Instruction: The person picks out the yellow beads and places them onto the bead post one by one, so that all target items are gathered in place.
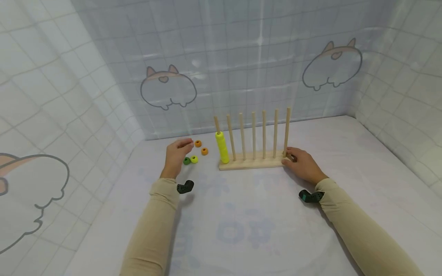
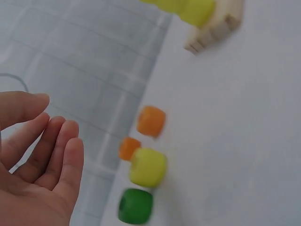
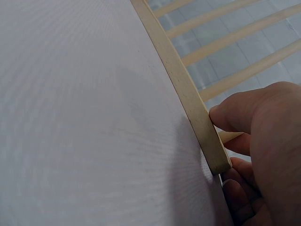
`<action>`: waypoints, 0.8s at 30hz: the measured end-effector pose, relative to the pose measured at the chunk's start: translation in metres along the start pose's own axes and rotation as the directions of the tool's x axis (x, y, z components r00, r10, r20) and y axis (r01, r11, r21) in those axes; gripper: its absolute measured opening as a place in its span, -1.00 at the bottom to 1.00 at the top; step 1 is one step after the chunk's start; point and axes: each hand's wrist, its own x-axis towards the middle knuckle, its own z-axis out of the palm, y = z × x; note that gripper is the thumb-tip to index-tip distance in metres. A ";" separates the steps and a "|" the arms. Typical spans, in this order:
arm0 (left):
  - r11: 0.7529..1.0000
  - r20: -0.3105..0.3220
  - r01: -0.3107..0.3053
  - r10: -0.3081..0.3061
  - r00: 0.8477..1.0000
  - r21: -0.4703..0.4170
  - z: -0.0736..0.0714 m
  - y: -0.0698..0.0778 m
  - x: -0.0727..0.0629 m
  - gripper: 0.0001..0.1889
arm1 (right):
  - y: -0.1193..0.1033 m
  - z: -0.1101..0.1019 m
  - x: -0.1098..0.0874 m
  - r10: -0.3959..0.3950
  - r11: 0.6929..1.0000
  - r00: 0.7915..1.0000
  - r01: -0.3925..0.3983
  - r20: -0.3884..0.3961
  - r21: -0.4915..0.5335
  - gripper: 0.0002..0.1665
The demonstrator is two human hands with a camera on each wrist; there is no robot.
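A wooden peg rack (image 1: pixel 253 163) stands upright on the table, its row of several dowels pointing up. Yellow beads (image 1: pixel 222 147) are stacked on its leftmost dowel. My right hand (image 1: pixel 304 165) grips the right end of the rack's base, thumb at the front edge and fingers curled behind, as the right wrist view also shows. To the left, my left hand (image 1: pixel 177 155) hovers beside the loose beads, its fingers loosely bent and nothing between them. Near it lie a green bead (image 2: pixel 136 206), a yellow bead (image 2: pixel 148 167) and two orange beads (image 2: pixel 151 121).
Behind the rack rises a tiled-pattern backdrop (image 1: pixel 228 69) with cartoon drawings, and similar panels flank both sides. A pale cloth (image 1: pixel 241 214) covers the table. Black devices (image 1: pixel 185 187) are strapped at both wrists over beige sleeves.
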 end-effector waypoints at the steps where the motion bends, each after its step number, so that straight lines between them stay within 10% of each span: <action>1: 1.000 -0.008 0.007 -0.007 1.000 0.012 -0.001 -0.003 0.000 -0.60 | 0.000 0.000 0.000 -0.002 1.000 1.000 0.002 0.002 0.000 -0.39; 24: 0.973 0.003 0.047 -0.049 0.999 0.224 -0.010 -0.029 0.008 -0.61 | 0.005 0.002 0.001 -0.010 1.000 1.000 0.010 0.008 -0.005 -0.36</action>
